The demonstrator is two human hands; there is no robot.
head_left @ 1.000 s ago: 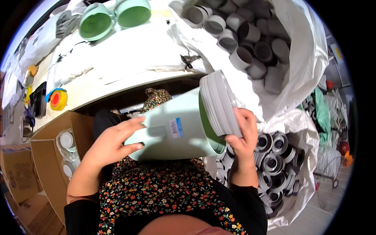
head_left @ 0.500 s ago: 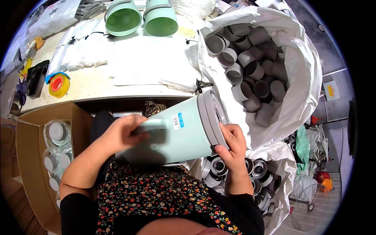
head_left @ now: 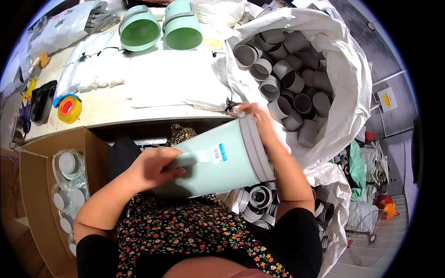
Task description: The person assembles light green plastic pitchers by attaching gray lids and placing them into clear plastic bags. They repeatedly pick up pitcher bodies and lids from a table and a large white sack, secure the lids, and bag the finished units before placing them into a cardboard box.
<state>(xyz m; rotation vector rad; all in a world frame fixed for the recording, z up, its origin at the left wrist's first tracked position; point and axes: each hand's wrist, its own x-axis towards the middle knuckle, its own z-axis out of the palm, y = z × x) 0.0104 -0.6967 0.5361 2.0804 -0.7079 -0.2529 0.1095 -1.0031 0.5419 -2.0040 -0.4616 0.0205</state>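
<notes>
A pale green jug [head_left: 208,162] with a grey lid [head_left: 256,150] lies tilted across my lap, its lid toward the right. My left hand [head_left: 155,169] is closed around the jug's handle on its left side. A white and blue sticker [head_left: 219,153] shows on the jug's wall. Past the lid, my right hand [head_left: 255,118] is off the jug, between the table edge and the big white sack; its fingers are blurred, so their state is unclear. A black tie [head_left: 230,104] on a plastic bag is close to those fingertips.
Grey cups fill the big white sack [head_left: 354,88]; a lower sack [head_left: 337,185] holds grey lids. On the table [head_left: 99,104] stand two green jugs [head_left: 183,34], beside plastic bags and a yellow tape roll [head_left: 69,109]. At left, a cardboard box [head_left: 44,236] contains wrapped lidded items.
My right hand has let go of the jug's lid and moved forward past it, toward the table edge. My left hand keeps its hold on the handle.
</notes>
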